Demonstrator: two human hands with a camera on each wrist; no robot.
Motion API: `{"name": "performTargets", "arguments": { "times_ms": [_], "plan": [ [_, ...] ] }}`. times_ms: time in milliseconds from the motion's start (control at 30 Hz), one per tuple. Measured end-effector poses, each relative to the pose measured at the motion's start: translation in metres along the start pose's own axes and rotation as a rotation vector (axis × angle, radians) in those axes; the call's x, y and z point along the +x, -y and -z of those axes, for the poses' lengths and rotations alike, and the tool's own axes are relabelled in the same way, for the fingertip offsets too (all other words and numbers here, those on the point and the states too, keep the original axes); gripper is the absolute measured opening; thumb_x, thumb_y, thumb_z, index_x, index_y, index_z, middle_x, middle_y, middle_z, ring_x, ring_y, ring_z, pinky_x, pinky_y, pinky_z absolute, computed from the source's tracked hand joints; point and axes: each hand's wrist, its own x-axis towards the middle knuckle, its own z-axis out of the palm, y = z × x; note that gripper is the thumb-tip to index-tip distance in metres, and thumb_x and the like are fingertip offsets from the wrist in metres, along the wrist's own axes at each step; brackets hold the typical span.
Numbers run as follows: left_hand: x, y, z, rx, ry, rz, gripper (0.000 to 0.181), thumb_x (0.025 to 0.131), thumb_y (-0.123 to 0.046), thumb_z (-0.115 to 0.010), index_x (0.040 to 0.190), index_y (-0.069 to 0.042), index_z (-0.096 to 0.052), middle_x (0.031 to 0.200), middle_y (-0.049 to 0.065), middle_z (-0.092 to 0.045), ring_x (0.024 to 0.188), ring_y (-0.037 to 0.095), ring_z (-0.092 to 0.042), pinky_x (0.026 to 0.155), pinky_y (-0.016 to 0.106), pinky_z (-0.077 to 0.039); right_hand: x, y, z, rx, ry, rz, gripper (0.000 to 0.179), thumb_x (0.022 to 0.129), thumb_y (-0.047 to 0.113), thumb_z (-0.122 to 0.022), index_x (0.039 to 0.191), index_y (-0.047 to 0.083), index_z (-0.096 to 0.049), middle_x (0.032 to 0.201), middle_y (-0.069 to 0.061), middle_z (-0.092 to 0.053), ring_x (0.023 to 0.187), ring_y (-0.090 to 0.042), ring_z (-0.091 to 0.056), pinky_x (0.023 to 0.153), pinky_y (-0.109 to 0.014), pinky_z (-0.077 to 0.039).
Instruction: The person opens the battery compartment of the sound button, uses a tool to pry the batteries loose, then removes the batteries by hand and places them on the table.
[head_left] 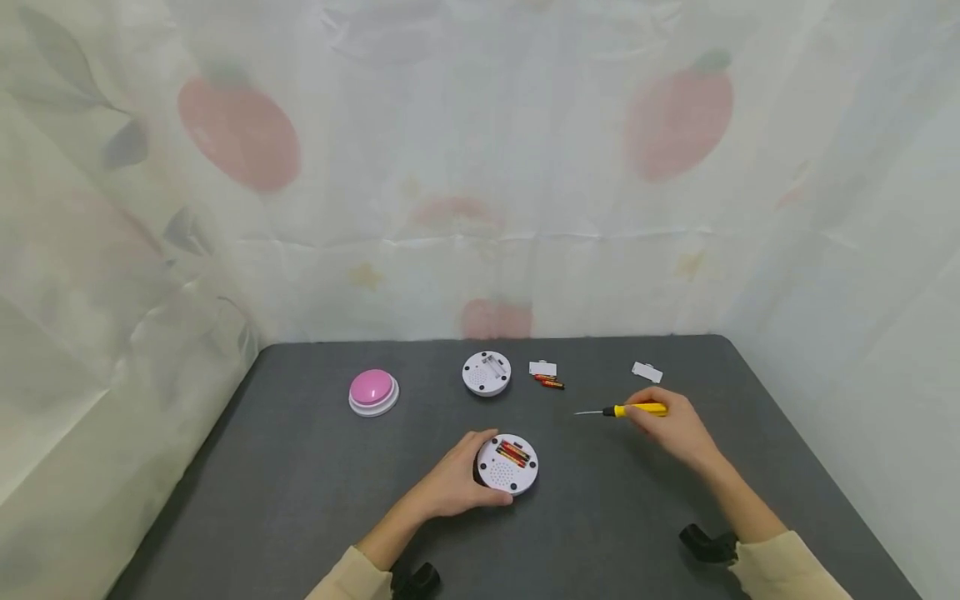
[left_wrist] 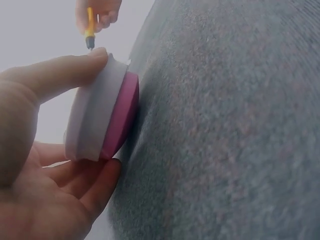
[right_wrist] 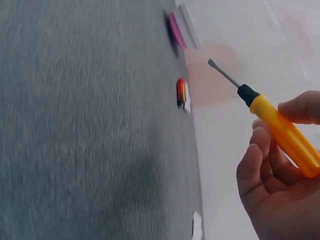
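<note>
My left hand (head_left: 453, 482) grips a round white push-button unit (head_left: 498, 475) by its rim, thumb on one side and fingers on the other. It is upside down, with red batteries (head_left: 513, 453) lying in its uncovered compartment. In the left wrist view the pink dome (left_wrist: 122, 117) of this button unit faces the table. Off to the right, my right hand (head_left: 672, 427) holds a yellow screwdriver (right_wrist: 285, 131) by the handle between thumb and fingers. Its flat metal tip points left, apart from the button unit and raised over the table.
A second upturned button unit (head_left: 477, 377) with an uncovered compartment sits farther back. Beside it lie a white battery cover (head_left: 542, 367) and loose batteries (head_left: 553, 385). Another white cover (head_left: 647, 372) lies at the back right. A pink-topped button (head_left: 371, 388) stands upright at the left.
</note>
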Motion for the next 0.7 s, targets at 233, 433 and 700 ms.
{"name": "performTargets", "arguments": {
  "times_ms": [233, 433, 700],
  "plan": [
    [-0.002, 0.004, 0.004, 0.011, -0.010, -0.014, 0.096, 0.072, -0.043, -0.089, 0.147, 0.000, -0.047, 0.133, 0.008, -0.058, 0.118, 0.023, -0.055, 0.102, 0.046, -0.042, -0.001, 0.011, -0.014, 0.027, 0.057, 0.034, 0.018, 0.098, 0.022, -0.069, 0.107, 0.006, -0.069, 0.081, -0.006, -0.060, 0.071, -0.021, -0.055, 0.063, -0.030, -0.047],
    [-0.004, 0.007, 0.006, -0.012, -0.013, -0.020, 0.093, 0.073, -0.043, -0.089, 0.146, -0.001, -0.049, 0.131, 0.007, -0.058, 0.117, 0.021, -0.055, 0.101, 0.046, -0.042, -0.003, 0.019, -0.023, 0.074, 0.126, 0.052, 0.018, 0.097, 0.020, -0.069, 0.107, 0.004, -0.069, 0.079, -0.006, -0.060, 0.069, -0.020, -0.054, 0.062, -0.029, -0.046],
    [-0.005, 0.004, 0.009, -0.036, -0.006, -0.018, 0.089, 0.075, -0.040, -0.088, 0.146, -0.002, -0.049, 0.130, 0.006, -0.058, 0.115, 0.020, -0.055, 0.100, 0.043, -0.043, -0.006, 0.027, -0.031, 0.100, 0.191, 0.087, 0.012, 0.096, 0.018, -0.069, 0.103, 0.008, -0.070, 0.076, -0.002, -0.061, 0.067, -0.018, -0.055, 0.061, -0.029, -0.046]
  ]
}}
